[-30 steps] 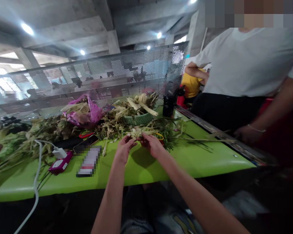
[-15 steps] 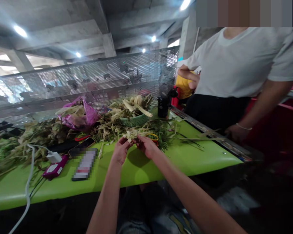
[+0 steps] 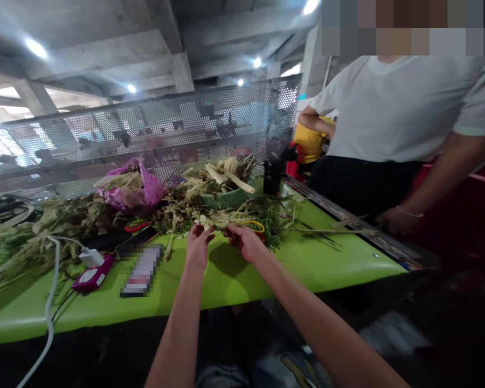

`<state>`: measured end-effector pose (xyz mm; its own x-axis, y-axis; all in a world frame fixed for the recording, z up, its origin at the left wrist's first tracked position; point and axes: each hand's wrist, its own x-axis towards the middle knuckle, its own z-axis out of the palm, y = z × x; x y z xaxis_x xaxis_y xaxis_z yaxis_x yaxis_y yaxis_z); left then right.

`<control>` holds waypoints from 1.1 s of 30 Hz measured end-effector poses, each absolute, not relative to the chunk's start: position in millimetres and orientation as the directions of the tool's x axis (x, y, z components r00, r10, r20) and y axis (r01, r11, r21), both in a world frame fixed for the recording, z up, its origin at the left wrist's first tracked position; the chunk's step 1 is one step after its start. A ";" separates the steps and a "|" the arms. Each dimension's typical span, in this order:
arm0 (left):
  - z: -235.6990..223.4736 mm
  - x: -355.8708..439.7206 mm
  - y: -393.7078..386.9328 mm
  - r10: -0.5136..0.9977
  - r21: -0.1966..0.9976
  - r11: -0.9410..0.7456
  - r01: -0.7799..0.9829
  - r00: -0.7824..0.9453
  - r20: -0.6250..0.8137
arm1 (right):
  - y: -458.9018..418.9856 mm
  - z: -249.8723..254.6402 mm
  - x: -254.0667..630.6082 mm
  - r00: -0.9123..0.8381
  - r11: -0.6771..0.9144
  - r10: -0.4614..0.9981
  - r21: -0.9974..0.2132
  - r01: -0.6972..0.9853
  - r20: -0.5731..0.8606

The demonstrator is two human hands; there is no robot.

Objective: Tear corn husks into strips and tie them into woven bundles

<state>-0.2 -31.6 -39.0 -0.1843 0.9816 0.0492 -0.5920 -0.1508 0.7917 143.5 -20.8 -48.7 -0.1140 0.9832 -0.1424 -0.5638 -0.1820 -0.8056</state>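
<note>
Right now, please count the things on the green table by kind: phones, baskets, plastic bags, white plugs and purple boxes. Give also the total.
Phones: 2, lit phone and dark phone
Baskets: 1, green basket
Plastic bags: 1, pink bag
White plugs: 1, white plug
Purple boxes: 1, purple box
Total: 6

1. Lit from above by ceiling lamps point(image 3: 36, 48); flares bluish-white around them.
2. Burns out to white at far left, daylight-like.
3. Drops to near-black below the table point(image 3: 299, 272).
4. Casts soft shadow on the table, just below the right hand point(image 3: 246, 242).
5. Gleams pale along the table's left front edge.
6. Stretches toward frame edges; blurs in the dark lower right.
7. Pixelated over the phone point(image 3: 143, 269) and at upper right.
</note>
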 end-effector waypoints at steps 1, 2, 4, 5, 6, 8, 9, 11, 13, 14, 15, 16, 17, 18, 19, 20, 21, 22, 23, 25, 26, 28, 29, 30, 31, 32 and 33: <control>-38.8 -0.3 -31.2 0.980 0.789 -0.160 -0.594 -0.193 0.053 | -20.7 -49.4 143.2 -0.121 -0.192 0.981 -0.809 -0.555 -0.149; -38.7 -0.3 -30.9 0.979 0.786 -0.167 -0.595 -0.198 0.057 | -20.6 -50.0 143.1 -0.128 -0.200 0.980 -0.813 -0.547 -0.155; -39.0 -0.3 -30.4 0.979 0.779 -0.174 -0.603 -0.195 0.067 | -20.5 -50.9 143.1 -0.135 -0.207 0.978 -0.819 -0.535 -0.158; -39.4 -0.4 -30.2 0.979 0.771 -0.175 -0.612 -0.190 0.072 | -20.6 -51.1 143.2 -0.137 -0.207 0.978 -0.822 -0.530 -0.157; -39.8 -0.4 -30.0 0.980 0.761 -0.176 -0.624 -0.185 0.075 | -20.7 -51.2 143.3 -0.138 -0.206 0.978 -0.825 -0.526 -0.155; -40.9 -0.6 -29.7 0.981 0.734 -0.177 -0.656 -0.179 0.076 | -21.3 -50.9 143.4 -0.146 -0.204 0.978 -0.833 -0.514 -0.149; -41.5 -0.7 -29.6 0.981 0.722 -0.177 -0.669 -0.181 0.073 | -21.8 -50.6 143.4 -0.153 -0.203 0.978 -0.838 -0.507 -0.145; -42.4 -0.8 -29.3 0.980 0.708 -0.181 -0.683 -0.190 0.067 | -23.1 -49.7 143.3 -0.171 -0.200 0.976 -0.848 -0.491 -0.132; -42.8 -0.8 -29.0 0.978 0.703 -0.186 -0.686 -0.197 0.067 | -24.5 -48.9 143.2 -0.194 -0.198 0.974 -0.860 -0.470 -0.118; -42.8 -0.7 -28.8 0.978 0.701 -0.188 -0.688 -0.197 0.069 | -25.2 -48.5 143.1 -0.207 -0.197 0.972 -0.867 -0.458 -0.112; -42.8 -0.7 -28.6 0.978 0.698 -0.187 -0.691 -0.197 0.066 | -25.9 -48.1 143.0 -0.221 -0.197 0.970 -0.873 -0.446 -0.106; -42.7 -0.6 -28.3 0.978 0.696 -0.184 -0.694 -0.201 0.059 | -26.6 -47.7 142.8 -0.235 -0.197 0.967 -0.880 -0.432 -0.101; -42.7 -0.6 -27.9 0.977 0.695 -0.182 -0.696 -0.209 0.047 | -27.5 -47.4 142.5 -0.249 -0.196 0.964 -0.887 -0.417 -0.097; -42.8 -0.7 -27.5 0.975 0.695 -0.181 -0.696 -0.219 0.035 | -28.4 -47.1 142.0 -0.261 -0.195 0.961 -0.895 -0.400 -0.093; -43.0 -0.8 -26.9 0.973 0.696 -0.182 -0.695 -0.231 0.024 | -29.6 -46.7 141.4 -0.272 -0.192 0.958 -0.904 -0.382 -0.089; -43.5 -1.1 -26.3 0.970 0.698 -0.184 -0.691 -0.243 0.015 | -30.8 -46.4 140.6 -0.281 -0.187 0.956 -0.914 -0.361 -0.084; -44.1 -1.5 -25.6 0.968 0.703 -0.186 -0.687 -0.251 0.011 | -32.2 -46.1 139.8 -0.289 -0.179 0.954 -0.923 -0.340 -0.079; -44.8 -2.0 -24.9 0.967 0.709 -0.187 -0.680 -0.255 0.010 | -33.5 -45.8 138.9 -0.297 -0.169 0.952 -0.933 -0.318 -0.071; -45.7 -2.5 -24.2 0.966 0.718 -0.185 -0.671 -0.257 0.008 | -34.8 -45.7 138.1 -0.305 -0.157 0.950 -0.942 -0.298 -0.061; -47.2 -3.7 -22.8 0.965 0.742 -0.180 -0.646 -0.261 0.008 | -36.5 -45.9 136.7 -0.323 -0.134 0.946 -0.954 -0.269 -0.042; -47.8 -4.3 -22.2 0.965 0.755 -0.179 -0.631 -0.263 0.009 | -36.9 -46.3 136.2 -0.329 -0.125 0.944 -0.958 -0.260 -0.034; -48.3 -5.5 -21.5 0.962 0.778 -0.180 -0.602 -0.272 0.012 | -36.6 -47.2 135.8 -0.331 -0.112 0.943 -0.960 -0.255 -0.022; -48.2 -6.0 -21.5 0.961 0.787 -0.181 -0.589 -0.278 0.013 | -36.2 -47.7 135.8 -0.327 -0.108 0.945 -0.960 -0.258 -0.018; -47.9 -6.5 -21.5 0.959 0.795 -0.182 -0.579 -0.285 0.012 | -35.6 -48.1 136.0 -0.322 -0.106 0.947 -0.959 -0.261 -0.017; -47.5 -6.9 -21.8 0.957 0.801 -0.183 -0.570 -0.291 0.011 | -34.9 -48.3 136.3 -0.319 -0.105 0.948 -0.959 -0.265 -0.016; -46.9 -7.3 -22.1 0.955 0.806 -0.184 -0.562 -0.298 0.010 | -34.3 -48.4 136.5 -0.319 -0.107 0.948 -0.958 -0.267 -0.017; -46.4 -7.5 -22.6 0.953 0.811 -0.184 -0.555 -0.304 0.008 | -33.8 -48.3 136.8 -0.321 -0.109 0.947 -0.957 -0.269 -0.018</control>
<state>-7.5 -22.6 -46.4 -0.3037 0.9527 0.0082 -0.5553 -0.1840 0.8110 136.8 -33.8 -48.3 -0.3213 0.9468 -0.0180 -0.2691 -0.1095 -0.9569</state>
